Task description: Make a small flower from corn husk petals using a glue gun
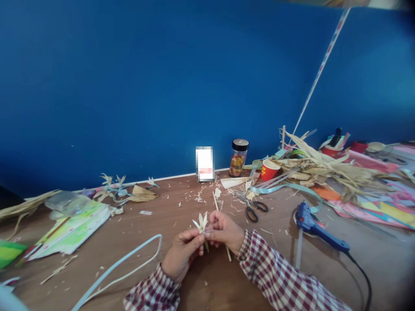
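Observation:
A small pale flower [201,222] with pointed, husk-like petals stands upright between my two hands near the table's front. My left hand [184,250] pinches it low down, thumb and fingers closed at its base. From the other side my right hand [223,231] is closed too, its thumb and forefinger meeting at the flower's base. The fingers hide most of the stem. A thin pale stick [228,254] lies on the table under my right hand. Beyond that hand rest black-handled scissors [252,212].
A blue glue gun [311,226] with a black cord lies right. Behind are a dark-lidded jar [239,160], a red paper cup [269,170] and piled dried husks [317,162]. Light-blue ribbon [121,255], a green-white sheet [73,233] and finished-looking flowers [112,185] lie left. Scraps litter the tabletop.

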Motion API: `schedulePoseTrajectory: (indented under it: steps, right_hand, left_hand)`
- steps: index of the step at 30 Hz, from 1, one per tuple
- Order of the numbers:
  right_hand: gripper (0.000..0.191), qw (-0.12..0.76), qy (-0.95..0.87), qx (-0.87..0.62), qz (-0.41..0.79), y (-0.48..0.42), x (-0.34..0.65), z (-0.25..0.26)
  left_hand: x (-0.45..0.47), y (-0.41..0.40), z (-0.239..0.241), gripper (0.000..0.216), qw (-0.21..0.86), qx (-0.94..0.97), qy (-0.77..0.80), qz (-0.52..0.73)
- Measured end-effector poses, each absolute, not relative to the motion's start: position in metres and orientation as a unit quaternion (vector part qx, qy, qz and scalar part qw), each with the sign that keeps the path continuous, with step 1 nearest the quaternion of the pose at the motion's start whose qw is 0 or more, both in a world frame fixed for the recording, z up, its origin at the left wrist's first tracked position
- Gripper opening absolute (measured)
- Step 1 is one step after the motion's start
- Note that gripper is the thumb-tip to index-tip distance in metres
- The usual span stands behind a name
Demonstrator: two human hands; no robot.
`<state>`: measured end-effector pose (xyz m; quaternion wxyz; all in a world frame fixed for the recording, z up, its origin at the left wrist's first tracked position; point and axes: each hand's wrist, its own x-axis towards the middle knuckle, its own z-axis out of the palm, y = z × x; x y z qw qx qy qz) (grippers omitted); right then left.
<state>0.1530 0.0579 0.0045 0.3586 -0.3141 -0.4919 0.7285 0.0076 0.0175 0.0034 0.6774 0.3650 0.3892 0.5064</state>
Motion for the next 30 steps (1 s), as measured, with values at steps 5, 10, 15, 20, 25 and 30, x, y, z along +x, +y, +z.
schedulePoseTrajectory:
  steps: [5, 10, 15, 20, 25, 30]
  right_hand:
    - [0.043, 0.414, -0.507, -0.335, 0.678, 0.057, 0.146, 0.001]
    - [0.029, 0.428, -0.546, -0.355, 0.627, 0.051, 0.143, 0.004]
    - [0.017, 0.416, -0.597, -0.355, 0.587, 0.045, 0.141, 0.007]
    - [0.019, 0.396, -0.607, -0.345, 0.597, 0.043, 0.139, 0.009]
    - [0.022, 0.420, -0.590, -0.362, 0.587, 0.045, 0.141, 0.012]
    - [0.024, 0.420, -0.596, -0.380, 0.570, 0.047, 0.142, 0.011]
  left_hand:
    - [0.010, 0.017, 0.002, 0.011, 0.629, 0.351, 0.409, 0.560]
    - [0.013, 0.017, 0.000, 0.013, 0.594, 0.314, 0.440, 0.595]
    - [0.011, 0.019, 0.003, 0.011, 0.613, 0.292, 0.419, 0.603]
    - [0.009, 0.018, 0.004, 0.010, 0.639, 0.262, 0.400, 0.603]
    - [0.010, 0.018, 0.005, 0.010, 0.638, 0.300, 0.411, 0.578]
    - [0.011, 0.017, 0.006, 0.009, 0.626, 0.351, 0.409, 0.564]
